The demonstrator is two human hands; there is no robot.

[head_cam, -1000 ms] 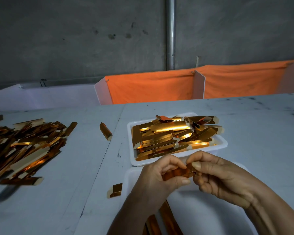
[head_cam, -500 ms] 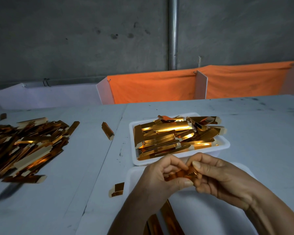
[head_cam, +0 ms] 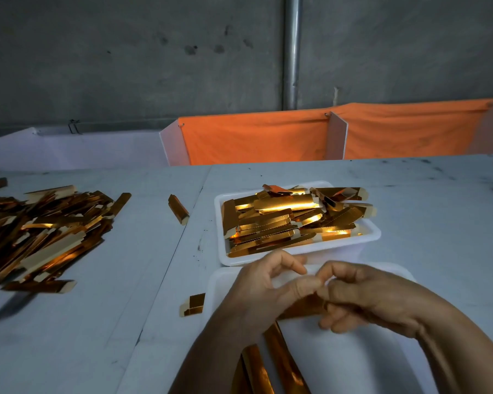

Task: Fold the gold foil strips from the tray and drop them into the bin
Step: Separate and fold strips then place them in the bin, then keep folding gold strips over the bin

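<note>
Hands meet over the bin (head_cam: 382, 362), the white tub nearest us. Our left hand (head_cam: 264, 291) and right hand (head_cam: 365, 297) both pinch one gold strip (head_cam: 302, 307) between them; the left thumb and forefinger close on its upper end, and the right fingers curl round the same end from the other side. The strip slants down toward the left wrist, and much of it is hidden behind the two hands, so we cannot tell how far it is folded. It hangs above the bin's near-left part.

Just beyond the hands sits the tray (head_cam: 370, 237), also white, heaped with flat gold strips (head_cam: 282, 220) lying mostly crosswise; some overhang its right rim. The tray's near edge touches or nearly touches the bin's far rim, and the left fingers partly cover that line.

Inside the bin, a few folded pieces (head_cam: 271, 365) show between our forearms, cut off by the frame's lower edge.

On the bench (head_cam: 439, 211) to the left spreads a big loose pile (head_cam: 40, 234) of gold strips, running off the left edge. One single piece (head_cam: 178, 209) lies between pile and tray, a short bent one (head_cam: 192, 304) lies just left of the bin, and a small scrap (head_cam: 1, 183) sits far left.

Behind the bench hang orange cloth (head_cam: 254, 140) and white dividers (head_cam: 337, 135); a grey pipe (head_cam: 292, 52) runs up the concrete wall.
</note>
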